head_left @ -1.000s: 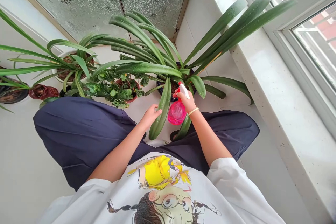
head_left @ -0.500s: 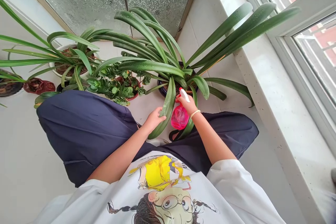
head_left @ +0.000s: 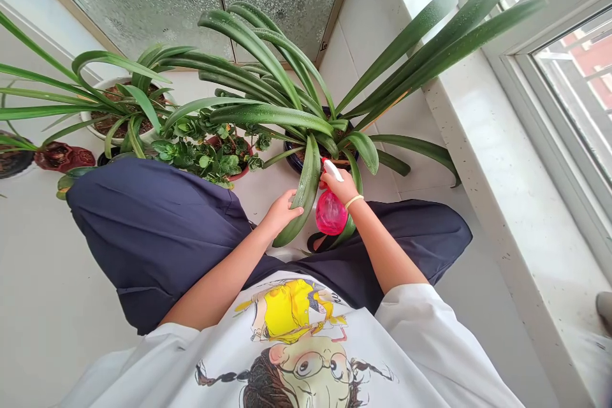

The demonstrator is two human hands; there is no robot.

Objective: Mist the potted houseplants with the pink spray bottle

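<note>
Two bare hands work above the floor tiles: the left hand (head_left: 281, 213) pinches a drooping strap leaf (head_left: 307, 188), thumb over its upper face, while the right hand (head_left: 341, 187) is wrapped around the neck of a pink spray bottle (head_left: 331, 214). Marks beside the yellow print (head_left: 287, 311) on the white T-shirt (head_left: 406, 338) are too small to read. The bottle is just right of the held leaf, near the dark blue pot (head_left: 294, 161); its red-and-white head points away from the wearer, toward the pot, and its long axis runs from the round body up to that head. The leaf's long axis slants from the plant toward the wearer, tip downward.
</note>
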